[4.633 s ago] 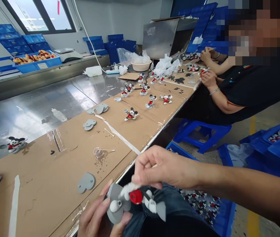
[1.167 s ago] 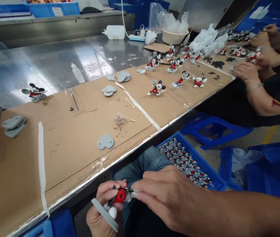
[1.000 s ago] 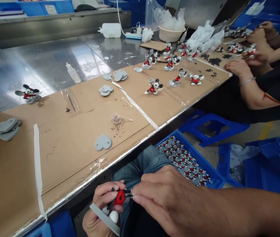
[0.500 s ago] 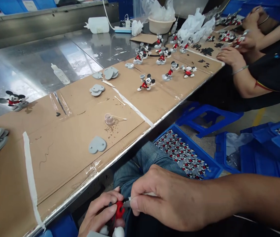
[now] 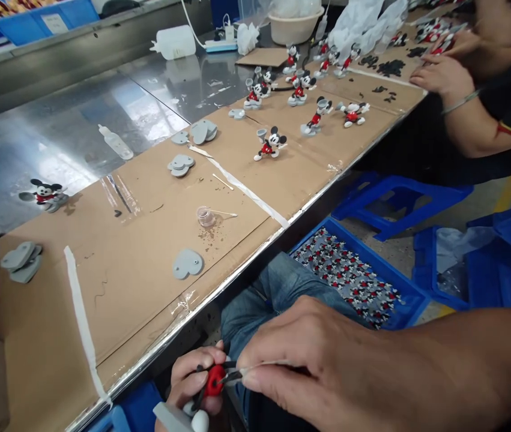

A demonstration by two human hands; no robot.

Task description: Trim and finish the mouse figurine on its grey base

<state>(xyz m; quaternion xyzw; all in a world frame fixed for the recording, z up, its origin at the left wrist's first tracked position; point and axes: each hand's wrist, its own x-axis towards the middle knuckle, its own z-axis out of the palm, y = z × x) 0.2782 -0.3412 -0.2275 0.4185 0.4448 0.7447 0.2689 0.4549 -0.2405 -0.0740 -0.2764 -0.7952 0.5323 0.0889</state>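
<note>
Cardboard-topped desk (image 5: 147,288) has finished figures (image 5: 269,144) far and spare grey bases (image 5: 187,264) near. Below its near edge, left hand (image 5: 190,384) grip is clamped on figurine (image 5: 214,381), and right hand (image 5: 327,366) grip pinches thin stick (image 5: 262,363) against it. Likely mid-batch, since the blue crate (image 5: 374,253) on the right is full of loose figures.

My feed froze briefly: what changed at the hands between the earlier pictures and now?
The left hand still grips the figurine, but has turned it: the gray base, first facing the camera, now sits at the picture's bottom edge. The right hand, earlier above it, now holds a thin stick against its red part. The heart-shaped base and clear cup on the cardboard stayed put.
</note>
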